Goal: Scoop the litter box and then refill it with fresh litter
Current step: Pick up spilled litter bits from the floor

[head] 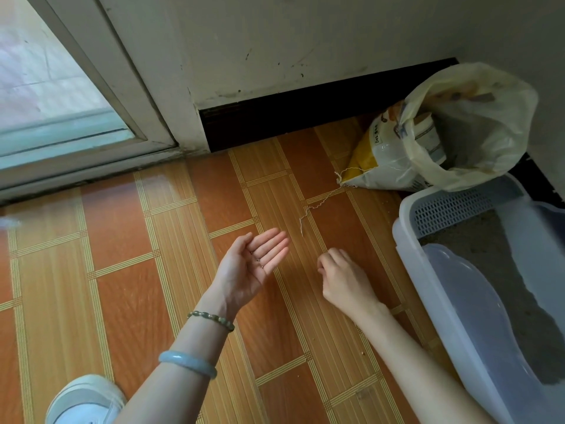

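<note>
Head view: left hand [253, 266] spread palm-up holding stray grains [258, 259], right hand [345, 278] fingertips pinched low over the floor [122, 240], litter box [408, 240] just right. Tidying spillage, I judge; next, tip grains into the box.

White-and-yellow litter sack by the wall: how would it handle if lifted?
Likely floppy: the sack slumps and creases. Probably heavy, since it bulges full. Its frayed corner trails thread, so tipping may spill.

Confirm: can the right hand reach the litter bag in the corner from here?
Probably yes. Only bare floor and a loose thread lie between the right hand and the litter bag; the litter box sits off to the side. A plastic bag covers part of the litter bag.
</note>
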A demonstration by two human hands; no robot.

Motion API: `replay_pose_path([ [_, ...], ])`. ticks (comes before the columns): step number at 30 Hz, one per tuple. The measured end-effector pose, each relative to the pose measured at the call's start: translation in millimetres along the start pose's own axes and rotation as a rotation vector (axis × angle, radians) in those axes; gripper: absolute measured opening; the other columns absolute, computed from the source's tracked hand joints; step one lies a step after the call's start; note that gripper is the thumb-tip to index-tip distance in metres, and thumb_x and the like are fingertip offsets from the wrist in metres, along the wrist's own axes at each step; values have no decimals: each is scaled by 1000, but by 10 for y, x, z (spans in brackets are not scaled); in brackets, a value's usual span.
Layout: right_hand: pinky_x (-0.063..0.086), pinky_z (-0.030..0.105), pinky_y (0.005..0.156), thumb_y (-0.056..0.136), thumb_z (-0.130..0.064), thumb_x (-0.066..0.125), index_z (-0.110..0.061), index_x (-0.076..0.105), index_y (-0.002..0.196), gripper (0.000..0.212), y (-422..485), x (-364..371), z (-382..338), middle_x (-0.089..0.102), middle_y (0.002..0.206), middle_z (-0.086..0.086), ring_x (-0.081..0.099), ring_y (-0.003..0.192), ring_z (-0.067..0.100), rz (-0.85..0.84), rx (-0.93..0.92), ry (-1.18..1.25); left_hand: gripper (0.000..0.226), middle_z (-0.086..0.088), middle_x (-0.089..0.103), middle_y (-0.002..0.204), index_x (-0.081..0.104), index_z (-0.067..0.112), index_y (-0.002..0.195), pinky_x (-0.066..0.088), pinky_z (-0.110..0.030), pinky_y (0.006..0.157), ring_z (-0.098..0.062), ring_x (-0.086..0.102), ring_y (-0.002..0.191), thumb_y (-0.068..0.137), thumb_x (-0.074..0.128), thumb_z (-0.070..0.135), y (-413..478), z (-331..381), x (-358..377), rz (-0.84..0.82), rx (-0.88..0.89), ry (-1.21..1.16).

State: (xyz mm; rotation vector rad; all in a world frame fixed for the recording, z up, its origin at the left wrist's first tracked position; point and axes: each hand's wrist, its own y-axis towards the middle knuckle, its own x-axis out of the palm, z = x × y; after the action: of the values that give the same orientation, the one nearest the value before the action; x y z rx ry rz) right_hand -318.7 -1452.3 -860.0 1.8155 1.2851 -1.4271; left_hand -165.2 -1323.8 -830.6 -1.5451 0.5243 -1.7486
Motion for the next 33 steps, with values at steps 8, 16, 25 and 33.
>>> replay_pose_path([
  [8, 38, 14, 72, 90, -12, 47, -8, 53, 88, 8, 52, -349, -604, 47, 90, -5, 47, 80, 10, 69, -112, 408, 45, -20, 71, 89, 61, -6, 106, 59, -30, 63, -24, 71, 76, 100, 28, 24, -3, -120, -4, 53, -46, 85],
  [16, 47, 25, 85, 92, -17, 46, -8, 66, 99, 23, 84, -454, -731, 60, 101, 0, 53, 98, 13, 94, -223, 392, 52, -12, 69, 67, 71, -2, 82, 53, -21, 49, -14, 64, 53, 100, 29, 23, -51, -148, 77, -31, -71, 104],
  [25, 45, 10, 74, 90, -8, 56, -5, 69, 98, 16, 41, -337, -384, 64, 94, 1, 58, 84, 7, 277, -4, 367, 50, -24, 69, 101, 73, -7, 87, 57, -39, 77, -31, 70, 90, 99, 32, 21, -35, 9, -20, -8, 20, -45],
  [33, 46, 18, 83, 84, -4, 64, -3, 68, 102, 19, 89, 35, -349, 62, 101, 4, 60, 92, 17, -20, 26, 304, 52, -22, 69, 101, 74, -5, 84, 56, -38, 80, -30, 70, 90, 99, 31, 21, -16, 115, -133, 21, 60, -83],
])
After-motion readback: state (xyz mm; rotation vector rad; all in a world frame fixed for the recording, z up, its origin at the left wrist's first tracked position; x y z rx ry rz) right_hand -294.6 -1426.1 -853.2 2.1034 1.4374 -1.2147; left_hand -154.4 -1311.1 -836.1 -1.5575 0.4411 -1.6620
